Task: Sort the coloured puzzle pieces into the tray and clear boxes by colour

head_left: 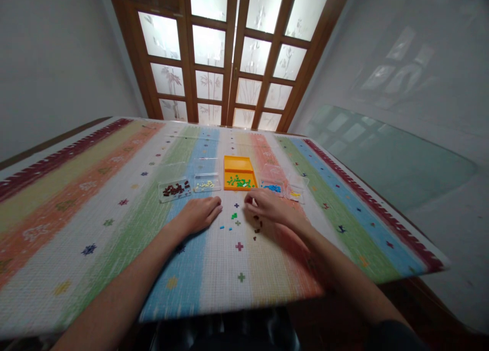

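Note:
My left hand rests on the striped tablecloth, palm down with its fingers curled together; no piece shows in it. Across from it, my right hand hovers or rests just in front of the orange box, fingertips pinched together. Whatever the pinch holds is too small to make out. Between the hands lie a small green piece and two tiny blue pieces. Several brown pieces are scattered below my right hand. Inside the open orange box are many green pieces.
Left of the box stand clear trays with dark brown pieces and pale yellow pieces. To its right are clear trays with blue pieces and yellow pieces. The table's front edge runs below my forearms.

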`<state>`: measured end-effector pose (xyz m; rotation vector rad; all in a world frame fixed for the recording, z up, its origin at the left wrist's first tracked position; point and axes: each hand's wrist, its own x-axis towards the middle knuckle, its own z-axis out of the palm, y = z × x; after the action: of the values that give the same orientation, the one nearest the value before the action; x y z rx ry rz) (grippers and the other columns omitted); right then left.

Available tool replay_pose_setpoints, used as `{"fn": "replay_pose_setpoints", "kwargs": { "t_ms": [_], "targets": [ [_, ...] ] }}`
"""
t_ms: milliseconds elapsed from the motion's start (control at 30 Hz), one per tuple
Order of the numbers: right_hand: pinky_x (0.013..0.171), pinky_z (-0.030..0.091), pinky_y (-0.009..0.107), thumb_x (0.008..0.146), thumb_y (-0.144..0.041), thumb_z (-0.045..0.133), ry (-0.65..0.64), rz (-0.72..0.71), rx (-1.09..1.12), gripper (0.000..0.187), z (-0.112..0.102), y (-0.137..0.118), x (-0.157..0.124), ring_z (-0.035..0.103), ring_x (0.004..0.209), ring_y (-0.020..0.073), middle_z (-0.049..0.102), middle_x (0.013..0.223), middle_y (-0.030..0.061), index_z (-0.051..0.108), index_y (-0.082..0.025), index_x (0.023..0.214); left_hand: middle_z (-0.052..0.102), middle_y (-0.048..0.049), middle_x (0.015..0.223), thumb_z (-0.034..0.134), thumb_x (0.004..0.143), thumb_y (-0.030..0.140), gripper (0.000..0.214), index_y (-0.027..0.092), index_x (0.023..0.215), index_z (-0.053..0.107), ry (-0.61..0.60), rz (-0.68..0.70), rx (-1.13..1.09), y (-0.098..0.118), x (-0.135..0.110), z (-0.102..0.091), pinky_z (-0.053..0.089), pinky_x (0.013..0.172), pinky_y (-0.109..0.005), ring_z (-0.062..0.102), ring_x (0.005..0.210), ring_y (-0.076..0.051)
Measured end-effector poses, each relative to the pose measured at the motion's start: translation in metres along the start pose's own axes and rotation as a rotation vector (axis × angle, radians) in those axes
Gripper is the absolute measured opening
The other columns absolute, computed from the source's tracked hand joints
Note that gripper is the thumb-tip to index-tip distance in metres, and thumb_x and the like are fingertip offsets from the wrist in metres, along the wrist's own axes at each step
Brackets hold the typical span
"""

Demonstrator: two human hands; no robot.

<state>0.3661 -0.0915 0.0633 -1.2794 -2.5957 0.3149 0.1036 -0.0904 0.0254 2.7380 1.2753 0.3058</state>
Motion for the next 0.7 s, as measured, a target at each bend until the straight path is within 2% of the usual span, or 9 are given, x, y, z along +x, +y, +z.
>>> {"fn": "replay_pose_setpoints", "kwargs": {
  "t_ms": [133, 300, 500, 700],
  "targets": [
    [0.076, 0.043, 0.028, 0.091, -0.012, 0.060, 0.090, 0.037, -0.004, 0.010, -0.012, 0.014, 0.035, 0.061, 0.083, 0.0167, 0.071, 0.092, 0.0074, 0.070, -0.014, 0.093, 0.075, -0.0087, 0.102, 0.035, 0.105, 0.038, 0.031, 0.020, 0.106, 0.060, -0.008, -0.004, 0.000, -0.001, 0.000, 0.001, 0.048, 0.072, -0.031, 0.070, 0.085, -0.022],
    [0.080, 0.044, 0.029, 0.091, -0.011, 0.062, 0.103, 0.098, -0.053, 0.013, -0.005, 0.023, 0.068, 0.064, 0.088, 0.0186, 0.073, 0.098, 0.0110, 0.073, -0.011, 0.098, 0.074, -0.0087, 0.100, 0.034, 0.105, 0.038, 0.032, 0.020, 0.106, 0.060, -0.003, -0.005, -0.024, -0.001, 0.000, 0.001, 0.049, 0.073, -0.032, 0.069, 0.084, -0.022],
    [0.084, 0.044, 0.028, 0.095, -0.014, 0.061, 0.103, 0.101, -0.069, 0.019, 0.004, 0.029, 0.081, 0.065, 0.095, 0.0192, 0.074, 0.107, 0.0124, 0.076, -0.013, 0.106, 0.074, -0.0087, 0.100, 0.034, 0.105, 0.039, 0.032, 0.020, 0.106, 0.059, 0.001, -0.009, -0.037, -0.001, 0.000, 0.000, 0.049, 0.074, -0.033, 0.069, 0.084, -0.022],
    [0.082, 0.045, 0.029, 0.095, -0.015, 0.060, 0.054, 0.104, -0.111, 0.022, 0.004, 0.030, 0.082, 0.067, 0.094, 0.0213, 0.075, 0.106, 0.0142, 0.080, -0.013, 0.106, 0.074, -0.0083, 0.101, 0.035, 0.105, 0.038, 0.030, 0.021, 0.106, 0.059, -0.006, -0.013, -0.032, 0.000, 0.000, 0.000, 0.048, 0.073, -0.032, 0.070, 0.086, -0.022]
  ]
}}
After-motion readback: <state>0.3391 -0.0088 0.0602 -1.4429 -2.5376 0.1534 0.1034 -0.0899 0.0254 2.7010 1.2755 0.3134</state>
